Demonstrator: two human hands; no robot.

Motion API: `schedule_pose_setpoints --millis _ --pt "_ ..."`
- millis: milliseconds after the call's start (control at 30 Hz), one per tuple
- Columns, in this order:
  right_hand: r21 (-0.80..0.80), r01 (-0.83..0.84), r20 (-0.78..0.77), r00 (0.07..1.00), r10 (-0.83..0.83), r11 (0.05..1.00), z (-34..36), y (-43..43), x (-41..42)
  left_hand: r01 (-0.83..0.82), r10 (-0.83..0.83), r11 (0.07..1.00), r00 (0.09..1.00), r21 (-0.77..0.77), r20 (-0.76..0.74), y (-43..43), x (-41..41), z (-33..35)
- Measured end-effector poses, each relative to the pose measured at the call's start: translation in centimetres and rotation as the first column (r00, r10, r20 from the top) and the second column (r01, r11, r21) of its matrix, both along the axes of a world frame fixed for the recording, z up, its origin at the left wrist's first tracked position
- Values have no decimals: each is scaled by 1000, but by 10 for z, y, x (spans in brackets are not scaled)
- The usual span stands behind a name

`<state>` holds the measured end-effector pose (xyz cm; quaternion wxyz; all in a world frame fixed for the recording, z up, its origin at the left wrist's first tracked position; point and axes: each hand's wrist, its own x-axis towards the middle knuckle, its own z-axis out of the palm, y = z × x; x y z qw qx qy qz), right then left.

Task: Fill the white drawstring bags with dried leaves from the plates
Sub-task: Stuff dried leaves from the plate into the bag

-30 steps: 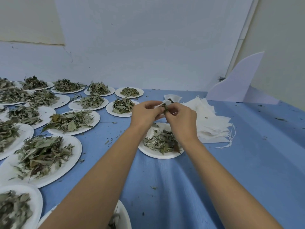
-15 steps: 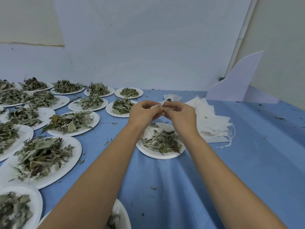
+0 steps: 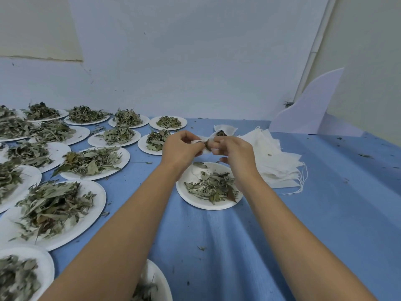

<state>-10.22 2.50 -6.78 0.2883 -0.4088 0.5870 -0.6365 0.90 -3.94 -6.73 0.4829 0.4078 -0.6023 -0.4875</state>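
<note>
Right above the nearest plate [image 3: 206, 206], we pinch a white drawstring bag [image 3: 198, 141] between our left hand [image 3: 181, 148] and right hand [image 3: 235, 152], fingers curled on its cloth, dark leaves showing at its mouth. That plate holds a thin scatter of dried leaves [image 3: 209, 187]. Just beyond lies another bag [image 3: 225, 128] with leaves inside, beside a stack of flat bags [image 3: 277, 161]. Many more plates [image 3: 98, 205] heaped with leaves cover the blue worktop [image 3: 325, 224] to our left.

Left grip [image 3: 182, 146] and right grip [image 3: 233, 148] close together, both curled, pinching
</note>
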Motion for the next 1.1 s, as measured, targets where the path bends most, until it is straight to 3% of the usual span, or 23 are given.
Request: schedule_pose_setpoints --millis 67,133,233,333,500,667,867,1033,1100 --pt "20 27 -296 955 -19 999 -6 -2 -8 -73 75 996 996 -44 40 -3 1 1" --pt "190 -125 -553 806 211 974 -10 -4 -14 -130 134 989 989 -76 54 -6 4 1" --pt "442 -261 -582 644 496 858 -18 -8 -18 -192 194 979 980 -64 35 -11 9 0" --pt "478 -254 -570 639 517 841 -29 -9 -17 -221 223 974 973 42 -54 -14 14 -1" --pt "470 -234 -691 502 520 851 -40 -10 -15 -221 230 971 967 93 -107 -15 12 2" --pt "325 -184 -730 575 370 928 -46 -16 -15 -198 212 974 968 114 -132 -11 6 7" --pt "245 -162 -765 573 293 956 -46 -26 -10 -207 229 968 961 144 -155 -9 3 8" --pt "215 -132 -648 722 243 968 -36 -16 -17 -195 223 966 959 168 -173 -9 3 8" --pt "233 -171 -620 732 282 957 -30 -8 -28 -197 225 966 960 168 -168 -9 2 8"
